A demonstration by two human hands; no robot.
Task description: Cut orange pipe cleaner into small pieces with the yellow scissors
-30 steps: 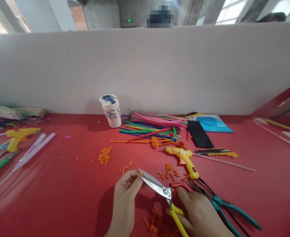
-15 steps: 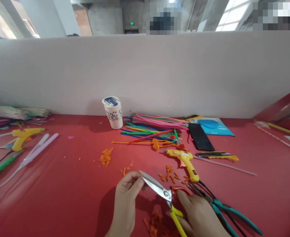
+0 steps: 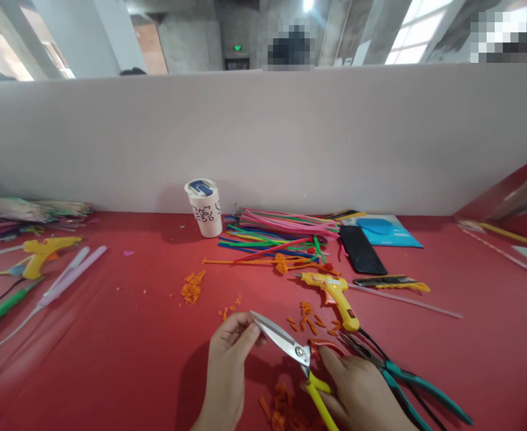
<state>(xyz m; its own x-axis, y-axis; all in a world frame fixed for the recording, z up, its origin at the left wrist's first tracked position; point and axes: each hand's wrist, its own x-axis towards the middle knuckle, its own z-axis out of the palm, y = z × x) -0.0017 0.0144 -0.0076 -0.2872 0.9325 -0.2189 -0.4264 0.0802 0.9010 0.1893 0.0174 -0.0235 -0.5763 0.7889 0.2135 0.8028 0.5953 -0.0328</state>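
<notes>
In my right hand [image 3: 357, 389] is a pair of scissors [image 3: 285, 341] with red and yellow handles, its blades pointing up and left. My left hand [image 3: 234, 353] is closed in a pinch right at the blade tips; whatever sits between its fingers is hidden or too small to make out. Below the blades lies a heap of orange pieces [image 3: 285, 407]. Short orange strips [image 3: 308, 317] are scattered above the scissors. Farther left are a pile of fine orange clippings [image 3: 192, 287] and a few loose orange bits [image 3: 231, 306].
A yellow glue gun [image 3: 335, 293] and green-handled pliers [image 3: 407, 377] lie close to my right hand. Behind are colourful pipe cleaners [image 3: 285, 224], a black phone [image 3: 362, 248], a utility knife [image 3: 393, 281] and a lidded cup [image 3: 207, 209]. Another glue gun [image 3: 43, 251] lies left.
The view has tilted up very slightly. Both hands and the scissors hold practically the same pose.
</notes>
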